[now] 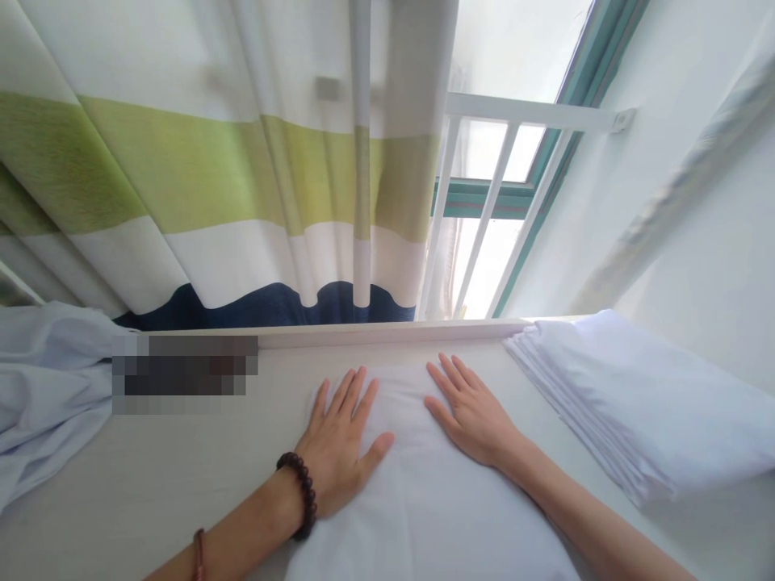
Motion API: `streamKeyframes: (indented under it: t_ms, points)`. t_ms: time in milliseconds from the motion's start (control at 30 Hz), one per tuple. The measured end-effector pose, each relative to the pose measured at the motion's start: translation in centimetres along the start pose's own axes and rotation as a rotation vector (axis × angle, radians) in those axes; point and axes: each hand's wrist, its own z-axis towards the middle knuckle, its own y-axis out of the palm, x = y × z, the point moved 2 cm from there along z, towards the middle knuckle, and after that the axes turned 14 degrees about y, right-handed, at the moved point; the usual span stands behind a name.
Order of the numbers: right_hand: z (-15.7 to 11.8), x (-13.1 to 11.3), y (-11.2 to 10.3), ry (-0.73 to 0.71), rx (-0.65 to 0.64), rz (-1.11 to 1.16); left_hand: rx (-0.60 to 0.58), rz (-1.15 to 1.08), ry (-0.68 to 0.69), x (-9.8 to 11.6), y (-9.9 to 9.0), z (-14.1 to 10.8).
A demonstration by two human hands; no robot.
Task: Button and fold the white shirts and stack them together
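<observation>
A white cloth [424, 500] lies on the pale surface in front of me, its near end running out of the bottom of the view. My left hand [339, 444] rests flat on its left side, fingers spread, with a dark bead bracelet at the wrist. On the far right part of the cloth lies my right hand [466, 411], palm down with fingers stretched out. Neither hand grips anything. To the right sits a folded stack of white cloth [654, 395], its layered edge facing my right arm.
Rumpled white fabric [48, 395] lies at the left, beside a pixelated dark patch [182, 371]. A raised white board [387, 332] edges the surface. Beyond hang white-and-green curtains [211, 161]. White railing bars [502, 161] stand before a window, and a white wall [696, 202] is right.
</observation>
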Motion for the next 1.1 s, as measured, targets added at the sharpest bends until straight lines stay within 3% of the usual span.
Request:
streamKeyframes:
  t_ms: [100,267,433,533,633,767,833,900,967,1100]
  points:
    - [0.1,-0.2,-0.3,0.014,-0.003,-0.009,0.019,0.024,0.033,0.8,-1.3,0.1]
    - [-0.3,-0.3,-1.2,0.067,-0.001,-0.016,0.072,-0.005,0.226,5.4,-3.5,-2.3]
    - [-4.6,0.2,-2.6,0.274,0.013,-0.126,-0.002,-0.067,0.253,7.4,-3.2,-4.1]
    - [-7.4,0.6,-3.8,0.337,-0.064,-0.110,-0.001,-0.138,0.258,5.8,-3.1,-3.4]
    - [-8.3,1.3,-4.8,0.353,-0.173,0.075,0.058,-0.181,0.141,1.5,-2.9,-2.2]
    - [-7.1,2.7,-5.2,0.288,-0.382,0.610,0.111,-0.204,-0.152,-5.7,-1.8,-0.9]
    - [-6.4,3.2,-4.9,0.270,-0.537,0.943,0.122,-0.290,-0.258,-7.6,-1.4,-0.7]
    - [-5.9,3.6,-4.6,0.262,-0.601,1.179,0.164,-0.374,-0.310,-7.8,-1.8,-0.5]
    - [-5.7,3.9,-4.4,0.248,-0.584,1.286,0.162,-0.470,-0.340,-7.0,-2.6,-0.4]
    - [-6.2,4.3,-5.0,0.174,-0.562,1.246,0.009,-0.749,-0.370,-5.7,-4.0,-0.1]
